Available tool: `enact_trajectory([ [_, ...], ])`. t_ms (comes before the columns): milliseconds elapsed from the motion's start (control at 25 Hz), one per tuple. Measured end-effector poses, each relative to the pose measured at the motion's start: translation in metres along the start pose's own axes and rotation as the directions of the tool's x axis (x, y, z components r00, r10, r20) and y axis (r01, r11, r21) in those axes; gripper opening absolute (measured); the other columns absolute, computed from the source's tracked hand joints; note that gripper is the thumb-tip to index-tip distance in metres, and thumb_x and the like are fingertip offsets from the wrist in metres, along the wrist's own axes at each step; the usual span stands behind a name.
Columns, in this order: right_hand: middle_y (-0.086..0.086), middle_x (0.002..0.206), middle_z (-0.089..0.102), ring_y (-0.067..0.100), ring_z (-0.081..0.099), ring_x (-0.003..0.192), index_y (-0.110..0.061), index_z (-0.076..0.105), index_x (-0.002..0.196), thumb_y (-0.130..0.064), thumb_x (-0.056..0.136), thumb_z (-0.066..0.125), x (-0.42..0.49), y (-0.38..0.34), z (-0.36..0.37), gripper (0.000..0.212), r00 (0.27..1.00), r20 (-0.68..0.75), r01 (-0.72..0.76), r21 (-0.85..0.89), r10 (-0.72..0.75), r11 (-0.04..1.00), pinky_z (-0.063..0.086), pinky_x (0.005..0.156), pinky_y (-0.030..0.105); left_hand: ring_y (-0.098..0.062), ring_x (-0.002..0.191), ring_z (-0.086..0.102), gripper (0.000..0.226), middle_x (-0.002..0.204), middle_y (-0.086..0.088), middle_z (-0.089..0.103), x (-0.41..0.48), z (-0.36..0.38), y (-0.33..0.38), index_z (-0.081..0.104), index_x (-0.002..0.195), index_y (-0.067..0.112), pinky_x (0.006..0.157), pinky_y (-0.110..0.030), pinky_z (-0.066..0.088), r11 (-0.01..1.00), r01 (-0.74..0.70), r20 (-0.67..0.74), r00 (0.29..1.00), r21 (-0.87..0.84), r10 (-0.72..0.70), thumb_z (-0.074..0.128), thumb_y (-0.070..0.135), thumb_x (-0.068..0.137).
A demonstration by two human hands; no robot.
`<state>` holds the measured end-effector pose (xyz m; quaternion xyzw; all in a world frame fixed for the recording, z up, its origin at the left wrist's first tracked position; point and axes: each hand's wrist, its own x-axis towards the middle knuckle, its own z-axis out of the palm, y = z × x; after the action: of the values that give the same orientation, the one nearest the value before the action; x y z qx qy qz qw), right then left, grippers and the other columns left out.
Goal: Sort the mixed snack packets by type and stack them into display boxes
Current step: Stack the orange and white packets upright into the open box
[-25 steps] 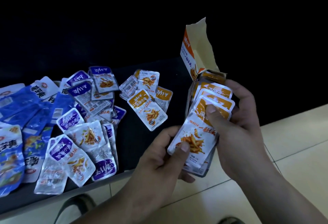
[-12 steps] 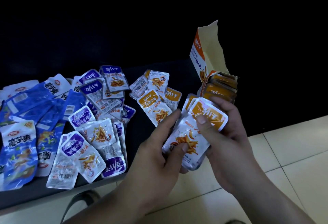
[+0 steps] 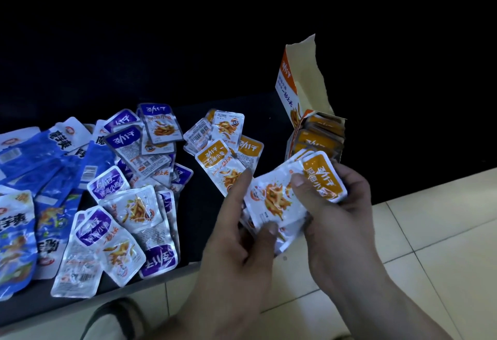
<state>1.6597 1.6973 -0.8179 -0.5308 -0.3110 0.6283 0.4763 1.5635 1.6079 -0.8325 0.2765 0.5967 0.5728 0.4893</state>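
The left hand (image 3: 234, 237) and right hand (image 3: 341, 205) both pinch a pile of orange packets (image 3: 277, 199). They look slippery and could slide out onto the floor (image 3: 430, 232).

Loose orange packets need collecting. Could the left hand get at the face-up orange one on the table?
Probably yes: the orange packet lies uncovered beside the left hand, nothing between, but that hand must first release the held stack.

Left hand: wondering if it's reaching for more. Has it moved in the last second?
Yes. The left hand, gripping the orange packet stack, has moved forward toward the table; its fingertips now reach the loose orange packet.
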Motion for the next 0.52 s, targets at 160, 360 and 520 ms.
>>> enact_trajectory([
  [160, 0.009, 0.106, 0.077, 0.036, 0.075, 0.097, -0.014, 0.06, 0.119, 0.006, 0.072, 0.084, 0.008, -0.008, -0.012, 0.057, 0.997, 0.081, -0.002, -0.159, 0.015, 0.987, 0.061, 0.07, 0.045, -0.009, 0.107, 0.073, 0.082, 0.125, 0.021, 0.07, 0.012, -0.016, 0.008, 0.044, 0.146, 0.045, 0.078, -0.023, 0.06, 0.999, 0.041, -0.022, 0.999, 0.031, -0.041, 0.057, -0.017, 0.094],
  [360, 0.005, 0.114, 0.075, 0.025, 0.075, 0.102, -0.034, 0.068, 0.123, -0.012, 0.076, 0.081, 0.0, -0.013, -0.019, 0.053, 0.946, 0.322, 0.13, -0.282, -0.034, 0.951, 0.061, 0.08, 0.041, -0.002, 0.097, 0.072, 0.075, 0.112, 0.026, 0.072, 0.01, -0.012, 0.016, 0.049, 0.137, 0.05, 0.079, -0.022, 0.059, 0.992, 0.058, -0.01, 0.998, 0.108, -0.057, 0.058, -0.011, 0.094],
  [520, -0.002, 0.1, 0.077, 0.015, 0.075, 0.089, -0.03, 0.063, 0.117, -0.003, 0.085, 0.08, -0.001, -0.014, -0.021, 0.046, 0.949, 0.316, 0.125, -0.359, -0.006, 0.925, 0.059, 0.073, 0.031, 0.001, 0.099, 0.071, 0.057, 0.113, 0.022, 0.072, 0.012, -0.005, 0.014, 0.047, 0.135, 0.047, 0.081, -0.021, 0.058, 0.991, 0.024, -0.03, 0.999, 0.13, -0.02, 0.057, 0.004, 0.1],
])
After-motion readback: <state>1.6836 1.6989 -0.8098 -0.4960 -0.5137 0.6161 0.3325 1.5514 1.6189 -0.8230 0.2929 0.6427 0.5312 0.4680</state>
